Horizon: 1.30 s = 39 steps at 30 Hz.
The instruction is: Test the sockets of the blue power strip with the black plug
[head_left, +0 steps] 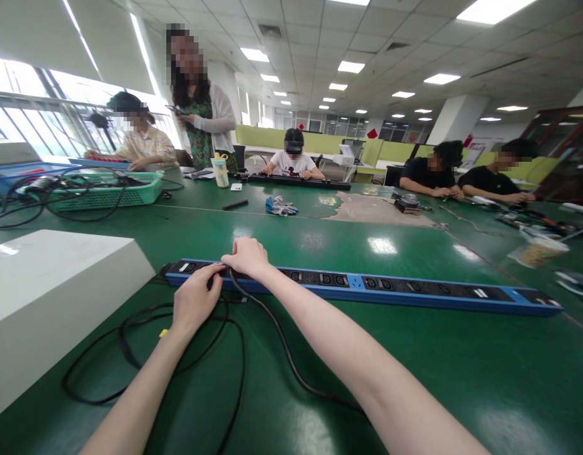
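Observation:
A long blue power strip (320,284) with a black face and several sockets lies across the green table in front of me. My right hand (248,256) reaches over its left part, fingers closed on the end of a black power cord (282,335); the plug itself is hidden by the fingers. From there the cord runs down under my right forearm. My left hand (196,297) is curled at the strip's front edge, its fingertips pinched together close to those of my right hand. What they grip is hidden. Loops of black cable (123,338) lie beneath my left wrist.
A white box (59,278) stands at the left. Behind it is a green basket (106,194) of cables. Blue-grey gloves (281,206), a cup (220,172) and a plastic container (538,248) rest on the table (462,366). Several people are around the far side.

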### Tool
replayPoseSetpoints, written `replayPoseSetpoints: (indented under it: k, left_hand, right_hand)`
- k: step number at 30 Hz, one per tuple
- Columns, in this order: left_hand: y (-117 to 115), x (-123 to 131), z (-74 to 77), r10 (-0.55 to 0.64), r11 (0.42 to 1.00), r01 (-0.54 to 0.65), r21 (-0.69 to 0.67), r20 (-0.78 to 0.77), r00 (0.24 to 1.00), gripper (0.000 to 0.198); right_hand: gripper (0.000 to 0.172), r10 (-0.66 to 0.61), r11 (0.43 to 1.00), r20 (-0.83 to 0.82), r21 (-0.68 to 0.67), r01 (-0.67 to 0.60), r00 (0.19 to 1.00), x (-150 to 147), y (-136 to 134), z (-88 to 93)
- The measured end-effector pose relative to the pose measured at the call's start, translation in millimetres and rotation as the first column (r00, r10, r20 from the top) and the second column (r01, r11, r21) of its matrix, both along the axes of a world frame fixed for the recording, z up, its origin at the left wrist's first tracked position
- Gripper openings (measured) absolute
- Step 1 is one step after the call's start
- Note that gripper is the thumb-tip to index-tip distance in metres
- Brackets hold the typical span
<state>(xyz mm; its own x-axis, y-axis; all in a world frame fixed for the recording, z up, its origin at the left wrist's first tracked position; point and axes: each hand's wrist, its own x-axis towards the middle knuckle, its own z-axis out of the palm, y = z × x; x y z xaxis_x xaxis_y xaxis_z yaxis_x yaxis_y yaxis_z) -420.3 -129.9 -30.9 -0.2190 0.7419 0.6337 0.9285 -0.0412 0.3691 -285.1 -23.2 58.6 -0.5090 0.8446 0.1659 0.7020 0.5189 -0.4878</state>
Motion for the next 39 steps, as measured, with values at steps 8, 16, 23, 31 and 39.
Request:
replayPoseSetpoints:
  k: [8,16,23,31,39]
  left_hand:
    - [-0.9,-0.2,0.9,0.013,1.000,-0.013,-0.018,-0.006,1.000,0.036]
    - [1.9,-3.9,-3.9,0.003,1.000,-0.003,0.005,-0.022,1.000,0.038]
    - [2.3,-3.8,-5.0,0.004,1.000,-0.004,0.006,-0.024,1.000,0.038]
    - [2.6,-5.4,-6.5,0.027,0.999,-0.028,-0.020,-0.031,0.999,0.039]
    - [3.7,-6.1,-8.2,0.022,1.000,-0.022,-0.007,-0.014,1.000,0.037]
  right_hand:
    - [0.031,0.016,1.000,0.000,-0.008,-0.016,1.000,0.3,-1.7,-1.5]
    - [0.028,-0.057,0.993,-0.038,-0.103,0.053,0.998,-6.8,3.1,0.1]
    - [0.026,-0.045,0.992,-0.023,-0.120,0.042,0.999,-4.5,-1.2,4.5]
    - [0.031,-0.016,0.999,0.080,0.037,0.013,0.997,-10.3,-10.5,-2.4]
    - [0.030,0.128,0.968,0.176,0.191,-0.161,0.976,7.6,-24.1,-2.7]
